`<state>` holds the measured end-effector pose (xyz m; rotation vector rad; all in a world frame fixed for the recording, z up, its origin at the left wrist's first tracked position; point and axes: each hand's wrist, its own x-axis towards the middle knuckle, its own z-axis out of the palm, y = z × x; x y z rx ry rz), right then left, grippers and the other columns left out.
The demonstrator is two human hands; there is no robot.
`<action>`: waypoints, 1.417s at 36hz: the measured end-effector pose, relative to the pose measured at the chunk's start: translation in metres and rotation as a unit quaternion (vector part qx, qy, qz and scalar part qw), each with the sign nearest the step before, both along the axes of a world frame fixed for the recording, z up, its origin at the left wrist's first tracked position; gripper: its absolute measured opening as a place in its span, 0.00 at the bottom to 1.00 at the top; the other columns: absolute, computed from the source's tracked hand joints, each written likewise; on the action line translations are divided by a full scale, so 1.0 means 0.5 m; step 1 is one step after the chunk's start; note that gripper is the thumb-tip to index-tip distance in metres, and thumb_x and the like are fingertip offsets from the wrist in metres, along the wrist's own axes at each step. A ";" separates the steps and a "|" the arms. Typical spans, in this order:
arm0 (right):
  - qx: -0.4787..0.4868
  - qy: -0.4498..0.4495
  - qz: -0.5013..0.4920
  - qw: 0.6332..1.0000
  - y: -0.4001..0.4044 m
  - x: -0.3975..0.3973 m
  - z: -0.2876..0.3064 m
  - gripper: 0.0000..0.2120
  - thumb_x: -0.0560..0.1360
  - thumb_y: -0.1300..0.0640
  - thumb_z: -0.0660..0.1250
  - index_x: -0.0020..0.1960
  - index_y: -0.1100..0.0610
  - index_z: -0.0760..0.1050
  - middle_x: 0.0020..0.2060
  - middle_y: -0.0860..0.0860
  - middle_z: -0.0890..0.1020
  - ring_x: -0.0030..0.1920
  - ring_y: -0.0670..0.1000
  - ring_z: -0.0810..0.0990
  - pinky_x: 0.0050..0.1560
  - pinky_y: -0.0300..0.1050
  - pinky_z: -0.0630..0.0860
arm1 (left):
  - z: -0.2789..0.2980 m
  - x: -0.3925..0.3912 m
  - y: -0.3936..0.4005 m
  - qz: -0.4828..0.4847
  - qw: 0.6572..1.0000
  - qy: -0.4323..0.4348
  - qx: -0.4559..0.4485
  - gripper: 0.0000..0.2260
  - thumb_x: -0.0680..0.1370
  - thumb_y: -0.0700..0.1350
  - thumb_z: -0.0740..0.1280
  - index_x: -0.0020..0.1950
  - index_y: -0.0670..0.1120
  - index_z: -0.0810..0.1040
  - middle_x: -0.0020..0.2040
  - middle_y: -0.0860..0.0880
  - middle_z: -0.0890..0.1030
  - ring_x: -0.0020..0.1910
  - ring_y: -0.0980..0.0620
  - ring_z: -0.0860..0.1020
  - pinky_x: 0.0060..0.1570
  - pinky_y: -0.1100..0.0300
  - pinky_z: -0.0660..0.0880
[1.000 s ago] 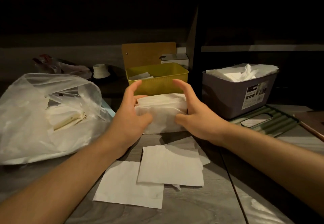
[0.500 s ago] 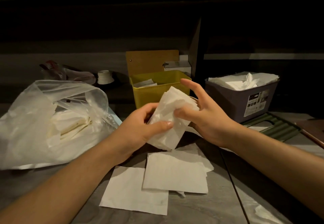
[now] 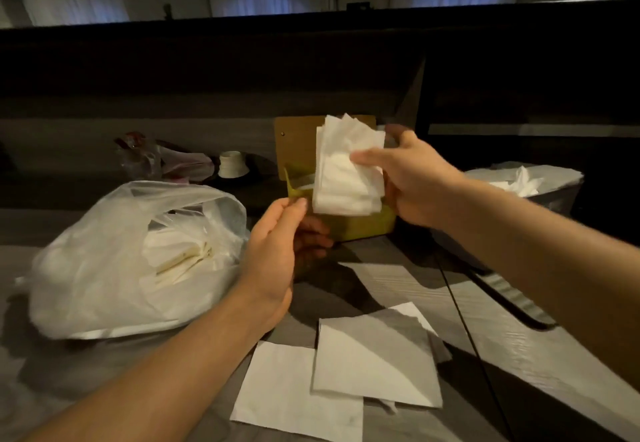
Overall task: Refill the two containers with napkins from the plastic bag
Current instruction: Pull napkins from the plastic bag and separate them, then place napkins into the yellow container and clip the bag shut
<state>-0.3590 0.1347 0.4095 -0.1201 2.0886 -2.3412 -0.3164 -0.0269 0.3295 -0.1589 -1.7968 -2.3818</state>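
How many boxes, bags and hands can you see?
Boxes: 2, yellow container and grey container
Bags: 1, plastic bag
Hands: 2, left hand and right hand
Total: 5

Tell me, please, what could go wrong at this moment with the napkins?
1. Only the right hand holds the fanned napkin stack above the yellow container; loose sheets may slip out.
2. The left hand has let go, so it cannot steady the stack.
3. Loose napkins near the table's edge may slide off.
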 end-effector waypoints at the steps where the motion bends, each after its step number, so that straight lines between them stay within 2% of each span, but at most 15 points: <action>1: 0.005 0.006 0.003 1.000 -0.010 -0.021 0.022 0.37 0.75 0.65 0.72 0.78 0.53 0.57 0.55 0.55 0.80 0.50 0.57 0.85 0.42 0.53 0.84 | -0.001 -0.005 -0.004 0.023 1.000 0.007 0.006 0.09 0.84 0.47 0.59 0.55 0.48 0.78 0.37 0.48 0.83 0.37 0.50 0.81 0.41 0.55 0.77; 6: 0.044 0.015 0.006 0.999 -0.064 -0.114 0.080 0.35 0.76 0.66 0.71 0.78 0.54 0.60 0.53 0.56 0.80 0.50 0.56 0.84 0.40 0.48 0.82 | -0.006 -0.013 -0.016 0.053 0.998 0.016 0.008 0.08 0.85 0.44 0.59 0.57 0.45 0.76 0.35 0.47 0.81 0.31 0.51 0.79 0.33 0.58 0.75; 9: 0.085 -0.050 0.009 0.995 -0.084 -0.152 0.081 0.13 0.79 0.62 0.68 0.64 0.59 0.75 0.50 0.57 0.83 0.43 0.53 0.84 0.36 0.45 0.81 | -0.009 -0.015 -0.022 0.045 0.999 0.017 -0.002 0.08 0.85 0.45 0.59 0.58 0.46 0.76 0.36 0.47 0.81 0.33 0.51 0.79 0.34 0.58 0.76; 11: 0.153 -0.107 0.021 0.982 -0.087 -0.164 0.068 0.04 0.81 0.60 0.66 0.53 0.60 0.78 0.45 0.56 0.83 0.40 0.51 0.83 0.32 0.43 0.80 | -0.010 -0.017 -0.026 0.044 0.999 0.017 -0.004 0.08 0.85 0.45 0.59 0.59 0.46 0.77 0.37 0.47 0.81 0.33 0.51 0.79 0.34 0.59 0.77; 16: 0.246 -0.157 0.033 0.956 -0.092 -0.175 0.054 0.06 0.80 0.62 0.67 0.57 0.60 0.77 0.50 0.56 0.82 0.46 0.52 0.83 0.36 0.43 0.80 | -0.012 -0.024 -0.028 0.044 0.999 0.014 -0.015 0.07 0.85 0.43 0.60 0.58 0.48 0.77 0.38 0.46 0.81 0.33 0.51 0.79 0.35 0.57 0.76; 21: 0.316 -0.175 0.044 0.932 -0.101 -0.169 0.053 0.03 0.81 0.62 0.66 0.53 0.61 0.76 0.44 0.55 0.81 0.38 0.49 0.80 0.27 0.40 0.78 | -0.016 -0.027 -0.028 0.047 0.999 0.015 -0.008 0.06 0.84 0.42 0.60 0.56 0.48 0.76 0.36 0.48 0.81 0.32 0.51 0.78 0.33 0.57 0.75; 25: 0.392 -0.144 0.031 0.908 -0.111 -0.178 0.037 0.05 0.82 0.61 0.63 0.55 0.61 0.75 0.46 0.55 0.79 0.42 0.50 0.78 0.40 0.40 0.78 | -0.015 -0.027 -0.026 0.048 0.999 0.020 -0.009 0.07 0.84 0.42 0.60 0.57 0.47 0.78 0.36 0.48 0.81 0.32 0.51 0.79 0.33 0.58 0.76; 29: 0.497 -0.075 0.025 0.864 -0.119 -0.177 0.036 0.09 0.83 0.60 0.62 0.61 0.62 0.73 0.45 0.54 0.75 0.45 0.51 0.76 0.55 0.44 0.76 | -0.016 -0.028 -0.023 0.049 0.999 0.016 -0.013 0.07 0.84 0.41 0.60 0.57 0.48 0.77 0.35 0.50 0.81 0.32 0.52 0.79 0.31 0.59 0.76; 32: 0.610 -0.016 0.033 0.791 -0.123 -0.167 0.043 0.18 0.83 0.56 0.62 0.71 0.62 0.69 0.53 0.56 0.75 0.49 0.53 0.75 0.51 0.44 0.74 | -0.016 -0.028 -0.024 0.049 0.999 0.012 -0.009 0.07 0.84 0.41 0.60 0.57 0.48 0.77 0.35 0.49 0.81 0.32 0.51 0.79 0.31 0.59 0.75; 34: 0.652 0.070 0.010 0.755 -0.112 -0.162 0.052 0.32 0.80 0.55 0.68 0.78 0.57 0.58 0.55 0.55 0.73 0.52 0.54 0.76 0.45 0.43 0.73 | -0.015 -0.027 -0.024 0.047 0.999 0.011 -0.010 0.07 0.84 0.42 0.60 0.58 0.48 0.77 0.35 0.49 0.81 0.32 0.51 0.79 0.31 0.59 0.76; 35: 0.653 0.135 -0.009 0.745 -0.103 -0.157 0.060 0.34 0.77 0.54 0.72 0.77 0.54 0.59 0.55 0.53 0.74 0.51 0.53 0.76 0.42 0.41 0.72 | -0.015 -0.027 -0.025 0.045 0.999 0.011 -0.010 0.07 0.84 0.42 0.60 0.58 0.48 0.77 0.35 0.49 0.81 0.32 0.51 0.79 0.32 0.59 0.76; 38: 0.653 0.264 0.054 0.707 -0.077 -0.147 0.089 0.18 0.74 0.52 0.75 0.62 0.51 0.76 0.53 0.47 0.79 0.49 0.46 0.77 0.41 0.35 0.71 | -0.015 -0.028 -0.024 0.040 0.999 0.012 -0.010 0.06 0.84 0.42 0.60 0.57 0.48 0.77 0.36 0.48 0.81 0.33 0.51 0.79 0.32 0.59 0.76; 43: 0.694 0.174 0.209 0.666 -0.071 -0.142 0.111 0.16 0.77 0.47 0.71 0.65 0.47 0.78 0.59 0.41 0.78 0.59 0.44 0.76 0.63 0.44 0.73 | -0.018 -0.030 -0.025 0.045 0.999 0.009 -0.006 0.07 0.84 0.42 0.61 0.57 0.49 0.77 0.36 0.48 0.82 0.33 0.51 0.79 0.32 0.59 0.76; 48: 0.705 0.104 0.274 0.645 -0.087 -0.181 0.124 0.22 0.77 0.50 0.72 0.69 0.43 0.74 0.67 0.40 0.74 0.68 0.46 0.72 0.71 0.50 0.69 | -0.017 -0.032 -0.026 0.044 0.999 0.008 0.004 0.07 0.84 0.42 0.61 0.58 0.48 0.77 0.37 0.48 0.82 0.33 0.50 0.79 0.33 0.58 0.76; 51: 0.717 0.074 0.302 0.624 -0.097 -0.204 0.117 0.29 0.75 0.50 0.74 0.74 0.43 0.69 0.70 0.42 0.71 0.69 0.48 0.71 0.68 0.49 0.72 | -0.017 -0.034 -0.026 0.043 0.999 0.008 0.007 0.07 0.85 0.42 0.60 0.57 0.48 0.77 0.36 0.48 0.82 0.32 0.51 0.79 0.32 0.58 0.75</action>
